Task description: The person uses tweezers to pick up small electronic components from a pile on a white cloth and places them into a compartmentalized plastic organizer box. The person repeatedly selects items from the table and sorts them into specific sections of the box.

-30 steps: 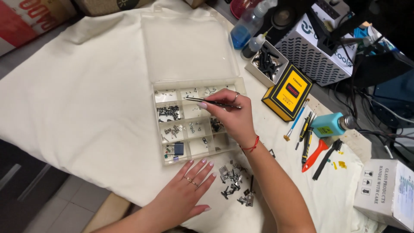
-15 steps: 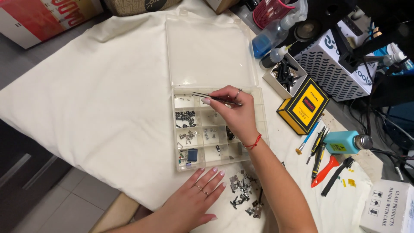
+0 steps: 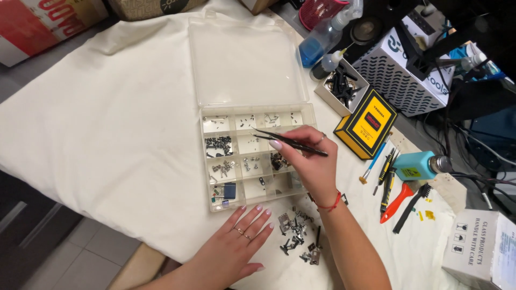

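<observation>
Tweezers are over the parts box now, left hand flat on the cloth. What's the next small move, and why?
Probably lower the thin black tweezers tip-first into the compartment beneath. The right hand holds them over the clear plastic compartment box, tips near the upper-middle cells, above the small metal parts. The left hand rests flat on the white cloth below the box, beside a loose pile of small metal brackets.

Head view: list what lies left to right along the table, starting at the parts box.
Clear parts box → tweezers in the right hand → yellow box → teal bottle → white carton.
</observation>
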